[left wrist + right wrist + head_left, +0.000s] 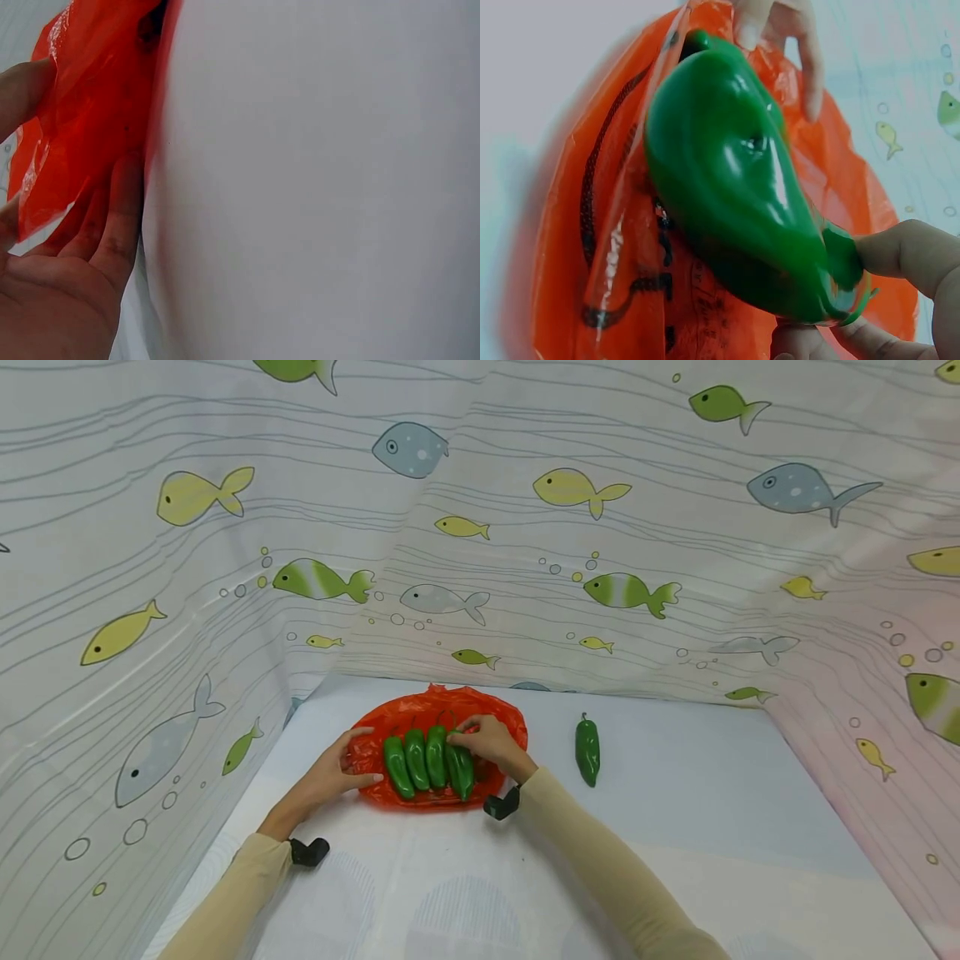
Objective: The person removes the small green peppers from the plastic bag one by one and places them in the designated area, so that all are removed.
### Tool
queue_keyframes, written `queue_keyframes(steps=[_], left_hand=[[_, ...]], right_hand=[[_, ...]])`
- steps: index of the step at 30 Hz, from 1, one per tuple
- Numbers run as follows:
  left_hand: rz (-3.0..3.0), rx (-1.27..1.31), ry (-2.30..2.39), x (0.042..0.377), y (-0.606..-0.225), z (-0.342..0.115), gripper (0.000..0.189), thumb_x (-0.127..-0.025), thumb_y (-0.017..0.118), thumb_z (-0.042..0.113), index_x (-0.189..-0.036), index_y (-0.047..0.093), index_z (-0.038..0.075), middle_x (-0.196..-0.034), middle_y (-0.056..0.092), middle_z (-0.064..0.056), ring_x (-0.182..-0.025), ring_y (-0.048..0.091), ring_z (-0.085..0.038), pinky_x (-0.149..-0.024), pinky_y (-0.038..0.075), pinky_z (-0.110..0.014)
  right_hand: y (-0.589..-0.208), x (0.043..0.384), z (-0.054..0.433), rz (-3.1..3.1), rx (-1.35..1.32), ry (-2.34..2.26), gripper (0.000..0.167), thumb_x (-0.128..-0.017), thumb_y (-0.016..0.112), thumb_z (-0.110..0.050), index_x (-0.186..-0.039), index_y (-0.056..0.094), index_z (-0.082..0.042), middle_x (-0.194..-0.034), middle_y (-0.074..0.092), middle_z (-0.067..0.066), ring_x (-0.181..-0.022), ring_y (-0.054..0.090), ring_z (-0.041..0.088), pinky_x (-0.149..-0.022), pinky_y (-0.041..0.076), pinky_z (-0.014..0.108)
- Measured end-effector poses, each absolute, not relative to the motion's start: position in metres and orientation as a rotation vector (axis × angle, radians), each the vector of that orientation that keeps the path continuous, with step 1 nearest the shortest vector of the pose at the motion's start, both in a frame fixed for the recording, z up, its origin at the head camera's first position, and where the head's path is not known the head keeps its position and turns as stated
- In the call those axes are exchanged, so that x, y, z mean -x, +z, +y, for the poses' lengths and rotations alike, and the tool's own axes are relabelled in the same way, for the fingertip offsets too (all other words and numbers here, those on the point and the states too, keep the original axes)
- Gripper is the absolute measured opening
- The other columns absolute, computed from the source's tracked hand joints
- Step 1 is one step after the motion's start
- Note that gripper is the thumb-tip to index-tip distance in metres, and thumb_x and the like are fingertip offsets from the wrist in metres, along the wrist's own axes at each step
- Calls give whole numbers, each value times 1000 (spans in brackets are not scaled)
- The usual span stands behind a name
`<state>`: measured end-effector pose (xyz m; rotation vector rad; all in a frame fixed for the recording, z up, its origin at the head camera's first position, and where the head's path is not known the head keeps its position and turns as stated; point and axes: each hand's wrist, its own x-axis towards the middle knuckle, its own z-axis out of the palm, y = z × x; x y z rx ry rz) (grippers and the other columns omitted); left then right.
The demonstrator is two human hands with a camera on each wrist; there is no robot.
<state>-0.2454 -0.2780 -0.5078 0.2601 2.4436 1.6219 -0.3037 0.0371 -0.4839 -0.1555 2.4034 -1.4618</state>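
Observation:
A red plastic bag [408, 706] lies spread at the back of the table, with several green peppers [416, 760] side by side on it. At the row's right end my right hand [491, 745] pinches the stem end of one pepper [720, 172] between thumb and fingers; the pepper's body slants over the bag. My left hand [330, 777] is at the bag's left edge, thumb and fingers spread apart. In the left wrist view its fingers [116, 232] reach behind a fold of the red film, which tints them.
Another green pepper [588, 750] lies apart on the white table [675, 810], right of the bag. Fish-patterned cloth [510, 560] rises behind and along both sides. A dark wrist device [309, 852] sits at each sleeve cuff.

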Motion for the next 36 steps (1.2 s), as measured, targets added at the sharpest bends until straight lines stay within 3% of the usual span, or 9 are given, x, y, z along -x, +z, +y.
queue_keyframes(steps=[13,22,36], left_hand=[[2433,-268,1626,245,-508,-279,85,-87,84,20,-156,34,19,-155,39,-19,-134,49,-43,-104,49,-52],[2396,-285,1662,245,-510,-280,85,-87,85,19,-155,33,17,-155,39,-20,-133,50,-42,-102,51,-47],[2421,-281,1633,246,-510,-280,86,-87,85,21,-156,33,17,-156,38,-19,-135,48,-42,-105,48,-52]], right_hand=[[-469,295,46,2409,186,-1459,31,-91,79,-35,-111,70,-13,-102,64,8,-88,63,22,-75,60,37],[-462,292,57,2383,260,-1500,33,-92,78,-34,-115,69,-12,-101,67,6,-86,65,20,-69,59,34],[-451,290,73,2347,268,-1550,37,-93,78,-32,-120,67,-9,-105,68,10,-76,68,22,-80,60,51]])
